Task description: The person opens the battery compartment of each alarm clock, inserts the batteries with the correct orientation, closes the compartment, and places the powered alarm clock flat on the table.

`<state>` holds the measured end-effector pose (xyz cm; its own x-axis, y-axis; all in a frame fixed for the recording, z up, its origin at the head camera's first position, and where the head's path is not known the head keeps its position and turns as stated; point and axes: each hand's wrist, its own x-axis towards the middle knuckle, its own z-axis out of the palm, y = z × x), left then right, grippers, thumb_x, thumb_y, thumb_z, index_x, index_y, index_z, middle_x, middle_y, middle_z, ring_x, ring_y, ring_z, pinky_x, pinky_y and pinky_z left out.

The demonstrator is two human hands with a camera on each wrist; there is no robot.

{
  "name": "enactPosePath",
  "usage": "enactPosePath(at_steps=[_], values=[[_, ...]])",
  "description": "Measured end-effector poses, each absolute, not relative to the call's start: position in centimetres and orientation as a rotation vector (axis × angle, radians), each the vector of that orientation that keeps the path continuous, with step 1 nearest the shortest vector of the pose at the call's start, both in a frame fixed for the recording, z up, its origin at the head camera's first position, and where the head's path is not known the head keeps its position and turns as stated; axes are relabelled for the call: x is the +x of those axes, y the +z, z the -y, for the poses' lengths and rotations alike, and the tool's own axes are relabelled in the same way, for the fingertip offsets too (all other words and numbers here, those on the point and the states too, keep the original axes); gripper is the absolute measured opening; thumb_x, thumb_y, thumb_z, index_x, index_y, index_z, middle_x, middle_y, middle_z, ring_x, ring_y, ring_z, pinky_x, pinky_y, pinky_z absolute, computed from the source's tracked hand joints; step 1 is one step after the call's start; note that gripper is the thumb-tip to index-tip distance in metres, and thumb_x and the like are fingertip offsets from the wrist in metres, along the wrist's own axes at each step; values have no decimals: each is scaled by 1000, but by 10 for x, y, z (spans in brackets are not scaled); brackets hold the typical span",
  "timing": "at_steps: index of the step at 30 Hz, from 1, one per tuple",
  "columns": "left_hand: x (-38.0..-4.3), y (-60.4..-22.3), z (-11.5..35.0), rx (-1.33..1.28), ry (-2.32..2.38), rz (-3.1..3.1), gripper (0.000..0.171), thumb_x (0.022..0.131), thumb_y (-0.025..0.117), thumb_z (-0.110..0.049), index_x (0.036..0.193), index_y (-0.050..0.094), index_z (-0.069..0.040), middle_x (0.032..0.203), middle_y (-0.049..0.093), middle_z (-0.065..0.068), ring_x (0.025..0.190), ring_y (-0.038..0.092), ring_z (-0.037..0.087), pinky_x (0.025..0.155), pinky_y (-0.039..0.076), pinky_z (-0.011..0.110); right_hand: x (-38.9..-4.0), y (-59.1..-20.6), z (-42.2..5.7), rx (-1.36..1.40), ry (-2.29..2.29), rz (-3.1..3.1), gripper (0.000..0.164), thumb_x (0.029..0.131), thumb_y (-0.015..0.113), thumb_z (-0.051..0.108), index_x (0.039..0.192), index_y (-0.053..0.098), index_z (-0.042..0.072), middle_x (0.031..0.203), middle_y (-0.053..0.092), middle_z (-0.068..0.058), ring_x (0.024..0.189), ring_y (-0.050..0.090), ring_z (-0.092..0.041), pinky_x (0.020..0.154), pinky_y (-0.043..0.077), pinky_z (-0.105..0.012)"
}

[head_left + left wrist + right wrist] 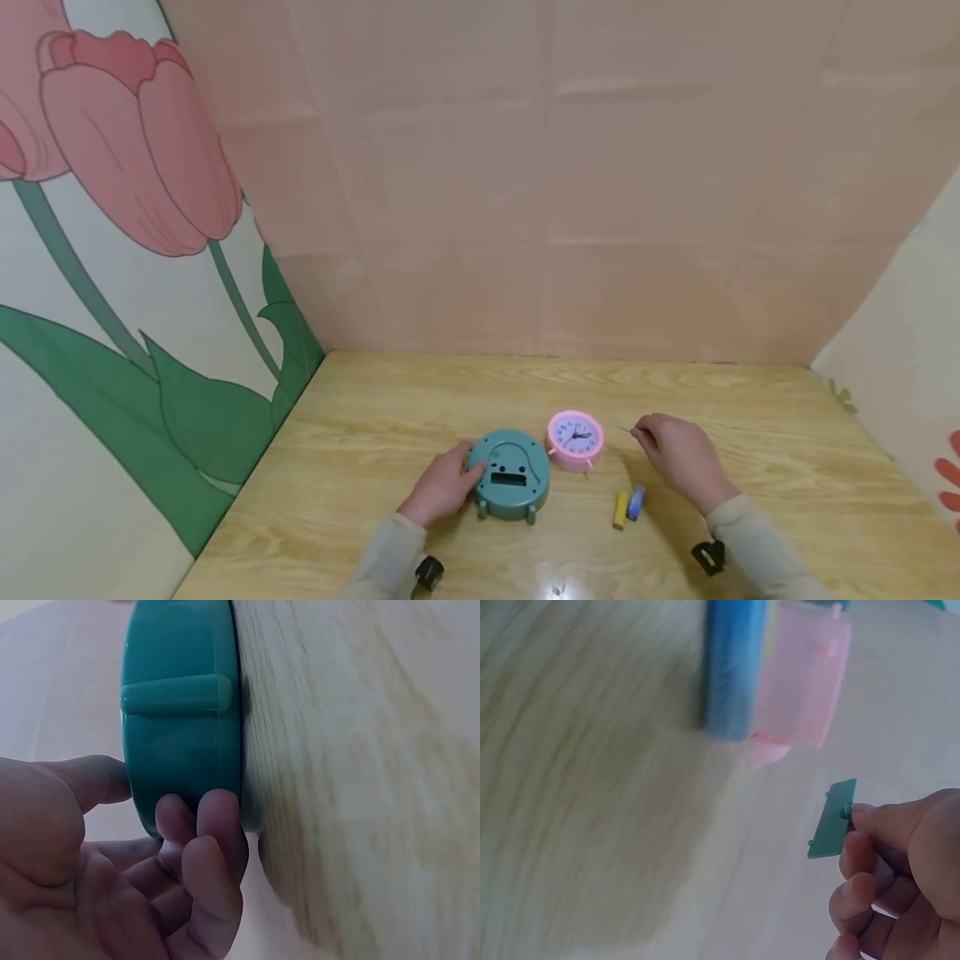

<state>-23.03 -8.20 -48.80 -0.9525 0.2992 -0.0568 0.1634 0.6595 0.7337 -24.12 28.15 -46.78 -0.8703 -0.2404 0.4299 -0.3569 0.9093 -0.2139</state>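
Note:
A round teal alarm clock (513,492) lies face down on the table, its back showing an open battery slot (508,479). My left hand (444,483) grips the clock's left side, thumb on the back and fingers along the rim; the left wrist view shows the teal casing (180,735) between them. My right hand (681,458) is raised over the table, right of a pink clock (575,440). Between thumb and index finger it pinches a small teal battery cover (832,821). Below that hand lie a yellow battery (620,509) and a blue battery (636,502), side by side.
The wooden table (405,392) meets a pink-beige backdrop (540,183) at its far edge. A wall with painted tulips (142,150) borders the left, and a pale wall (892,358) the right. The pink clock stands close by the teal one, its dial facing up.

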Motion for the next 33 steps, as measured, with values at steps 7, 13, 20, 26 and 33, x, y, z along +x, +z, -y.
enactPosePath(at_steps=[7,13,20,26,33], values=[[-231,-483,82,373,1162,-2718,51,104,53,-35,144,50,-3,85,65,7,70,58,17,70,52,38,-246,-475,-293,504,321,2834,20,88,73,9,70,65,13,63,56,6,56,47,-9,51,45,-31],[-229,-484,81,359,1228,-2678,51,103,54,-33,144,50,-2,82,63,8,66,56,17,68,51,37,-248,-486,-300,564,282,2932,28,88,72,10,66,57,18,61,46,8,55,40,-8,49,36,-25],[-226,-485,81,317,1295,-2612,50,104,54,-32,144,49,-2,69,58,3,53,52,12,51,48,29,-249,-490,-302,553,327,2980,26,89,71,9,68,59,18,62,47,8,56,41,-8,49,36,-24],[-227,-486,82,304,1318,-2595,51,104,54,-33,145,49,-3,72,60,7,54,53,13,50,49,30,-249,-489,-302,551,402,3008,16,88,71,9,75,65,16,68,57,8,60,47,-8,51,42,-25],[-228,-487,83,310,1336,-2589,52,104,53,-33,146,48,-3,70,62,10,52,52,12,49,48,29,-242,-484,-293,506,517,3055,6,88,69,13,83,69,13,68,59,8,58,49,-8,50,43,-26]])
